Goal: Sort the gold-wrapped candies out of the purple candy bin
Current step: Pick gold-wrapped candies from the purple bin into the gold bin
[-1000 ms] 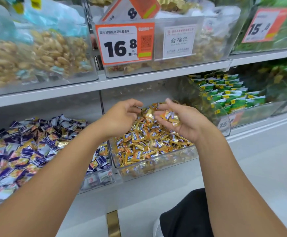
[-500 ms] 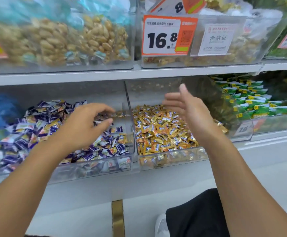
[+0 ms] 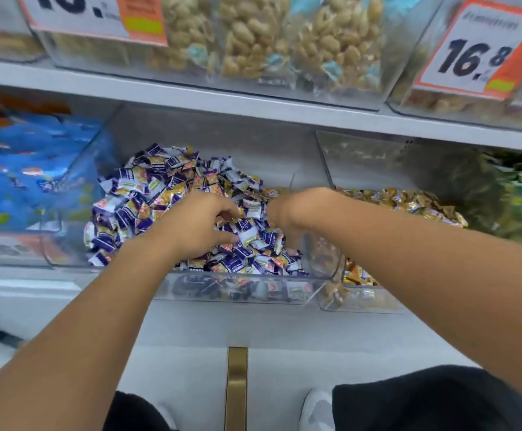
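The clear purple candy bin (image 3: 238, 290) sits at the centre of the lower shelf, heaped with purple-and-white wrapped candies (image 3: 129, 209). A few gold-wrapped candies (image 3: 175, 194) lie mixed into the heap. My left hand (image 3: 197, 227) hovers palm down on the middle of the heap, fingers bent, thumb and forefinger apart. My right hand (image 3: 287, 213) reaches into the bin's right side, its fingertips buried among the wrappers and hidden. Just to the right stands the bin of gold candies (image 3: 408, 200).
A bin of blue packets (image 3: 20, 169) is on the left and green packets (image 3: 520, 194) on the far right. Above the shelf board (image 3: 191, 98) are clear bins of peanuts (image 3: 284, 42) and an orange 16.8 price tag (image 3: 477, 54).
Both hands left the gold candy bin and moved left into the purple bin. The right hand, open and raised half a second ago, is now down in the heap. The view swung left.
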A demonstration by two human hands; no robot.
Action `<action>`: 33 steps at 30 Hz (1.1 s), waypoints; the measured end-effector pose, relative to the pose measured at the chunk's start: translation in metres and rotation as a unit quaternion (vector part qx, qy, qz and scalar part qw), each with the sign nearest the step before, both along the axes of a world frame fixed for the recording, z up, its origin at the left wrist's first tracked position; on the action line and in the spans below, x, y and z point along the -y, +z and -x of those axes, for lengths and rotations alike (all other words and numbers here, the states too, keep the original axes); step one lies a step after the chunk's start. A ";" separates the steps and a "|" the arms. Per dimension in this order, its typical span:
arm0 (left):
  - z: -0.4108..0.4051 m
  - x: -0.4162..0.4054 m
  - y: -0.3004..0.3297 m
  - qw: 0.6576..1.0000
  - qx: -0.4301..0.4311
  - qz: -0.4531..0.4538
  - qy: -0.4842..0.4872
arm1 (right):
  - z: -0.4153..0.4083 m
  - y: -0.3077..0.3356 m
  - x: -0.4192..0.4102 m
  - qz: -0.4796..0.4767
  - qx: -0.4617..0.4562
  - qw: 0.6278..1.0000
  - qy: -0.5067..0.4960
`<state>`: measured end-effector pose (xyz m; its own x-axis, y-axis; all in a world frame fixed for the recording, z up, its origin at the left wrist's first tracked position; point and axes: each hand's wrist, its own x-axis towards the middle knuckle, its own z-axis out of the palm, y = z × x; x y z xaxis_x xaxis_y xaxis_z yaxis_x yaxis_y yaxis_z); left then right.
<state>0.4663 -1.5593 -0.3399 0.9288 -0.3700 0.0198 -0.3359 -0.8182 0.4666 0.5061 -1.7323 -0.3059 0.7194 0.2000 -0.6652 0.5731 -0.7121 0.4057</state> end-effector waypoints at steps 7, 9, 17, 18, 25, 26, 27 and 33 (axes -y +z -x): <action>-0.001 -0.010 -0.009 1.000 0.027 0.014 -0.007 | -0.018 -0.007 0.000 -0.026 -0.055 0.998 -0.020; -0.001 -0.013 -0.010 0.999 0.031 0.022 -0.010 | -0.021 -0.009 -0.001 -0.060 -0.059 0.994 -0.064; 0.003 -0.013 -0.011 0.995 0.040 0.094 0.015 | -0.022 0.016 0.013 -0.222 -0.086 0.952 -0.193; 0.003 -0.013 -0.012 0.994 0.035 0.105 0.021 | -0.021 0.019 0.013 -0.238 -0.074 0.950 -0.188; 0.001 -0.002 -0.011 0.982 0.008 0.174 0.069 | -0.014 0.020 0.005 -0.127 -0.011 0.989 -0.073; 0.000 -0.002 -0.011 0.983 0.015 0.169 0.074 | -0.011 0.016 0.001 -0.068 0.000 0.997 -0.028; -0.001 -0.003 -0.010 0.984 0.023 0.161 0.078 | -0.008 0.012 -0.002 -0.040 0.001 0.999 -0.017; -0.002 -0.001 -0.009 0.988 0.040 0.133 0.066 | 0.002 0.002 -0.003 -0.051 0.005 0.998 -0.020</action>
